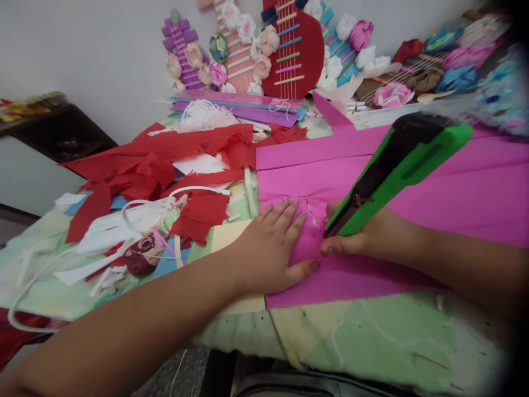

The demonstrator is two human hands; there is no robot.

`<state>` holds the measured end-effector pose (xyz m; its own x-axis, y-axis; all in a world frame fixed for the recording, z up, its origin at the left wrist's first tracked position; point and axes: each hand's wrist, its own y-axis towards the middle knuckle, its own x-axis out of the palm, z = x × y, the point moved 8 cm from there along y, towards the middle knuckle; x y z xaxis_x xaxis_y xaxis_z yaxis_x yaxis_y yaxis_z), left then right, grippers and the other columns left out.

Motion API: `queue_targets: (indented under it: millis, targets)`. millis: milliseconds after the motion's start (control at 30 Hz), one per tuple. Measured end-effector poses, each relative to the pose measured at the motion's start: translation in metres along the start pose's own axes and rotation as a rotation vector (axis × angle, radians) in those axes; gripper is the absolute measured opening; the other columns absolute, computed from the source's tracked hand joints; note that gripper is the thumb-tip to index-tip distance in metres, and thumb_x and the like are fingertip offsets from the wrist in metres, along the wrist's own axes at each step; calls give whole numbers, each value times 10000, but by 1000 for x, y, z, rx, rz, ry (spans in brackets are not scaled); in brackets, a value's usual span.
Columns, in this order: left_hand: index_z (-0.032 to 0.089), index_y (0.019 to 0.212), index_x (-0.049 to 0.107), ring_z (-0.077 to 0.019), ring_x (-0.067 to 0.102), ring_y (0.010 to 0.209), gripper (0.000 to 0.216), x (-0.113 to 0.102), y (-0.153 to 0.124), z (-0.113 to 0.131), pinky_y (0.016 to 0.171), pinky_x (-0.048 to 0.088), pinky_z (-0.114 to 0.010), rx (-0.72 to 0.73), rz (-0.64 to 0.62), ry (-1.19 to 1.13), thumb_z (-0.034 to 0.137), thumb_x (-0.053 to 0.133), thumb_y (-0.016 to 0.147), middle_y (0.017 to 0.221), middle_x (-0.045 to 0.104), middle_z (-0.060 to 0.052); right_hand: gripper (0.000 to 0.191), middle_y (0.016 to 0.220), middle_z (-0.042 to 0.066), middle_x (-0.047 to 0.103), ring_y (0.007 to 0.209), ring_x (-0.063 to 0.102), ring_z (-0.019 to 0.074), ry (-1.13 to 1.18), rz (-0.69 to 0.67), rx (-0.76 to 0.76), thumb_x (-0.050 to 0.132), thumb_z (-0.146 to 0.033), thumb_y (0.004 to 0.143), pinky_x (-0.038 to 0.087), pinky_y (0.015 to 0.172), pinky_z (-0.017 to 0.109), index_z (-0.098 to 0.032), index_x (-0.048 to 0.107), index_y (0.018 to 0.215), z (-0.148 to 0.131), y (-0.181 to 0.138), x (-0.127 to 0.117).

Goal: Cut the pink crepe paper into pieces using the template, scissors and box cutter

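My left hand (270,248) lies flat with fingers stretched out, pressing down on a large sheet of pink crepe paper (433,187). My right hand (363,237) is closed around a green and black utility knife (397,165). The knife's tip touches the pink paper just right of my left fingertips, where a ragged cut line shows. The paper lies on a pale green table cover (372,336).
Torn red crepe paper (165,160) and white cords (136,220) are piled to the left. Along the wall stand paper-flower crafts, including a red guitar shape (295,52) and purple strips (235,107). A dark side table (53,132) sits at far left.
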<state>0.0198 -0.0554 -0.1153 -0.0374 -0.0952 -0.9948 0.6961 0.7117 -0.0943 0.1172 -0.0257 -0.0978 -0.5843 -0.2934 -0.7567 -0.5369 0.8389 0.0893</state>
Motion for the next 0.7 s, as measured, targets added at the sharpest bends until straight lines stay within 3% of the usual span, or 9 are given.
queue_targets:
  millis: [300, 700]
  targets:
    - [47, 1343, 210, -303, 104, 1296, 787, -1, 0, 0, 1044, 120, -440, -10, -6, 14, 615, 220, 799, 1403, 151, -186, 498, 503, -36, 379, 493, 381, 76, 179, -3, -14, 569, -624, 578, 309, 462, 224, -164, 382, 544, 2, 0, -3]
    - [38, 1344, 205, -311, 99, 1294, 788, -2, 1, 0, 1044, 121, -443, -5, -4, 16, 604, 236, 797, 1404, 133, -194, 493, 512, -36, 428, 499, 410, 81, 310, -168, -112, 587, -624, 560, 343, 466, 221, -162, 414, 564, -10, -1, 5]
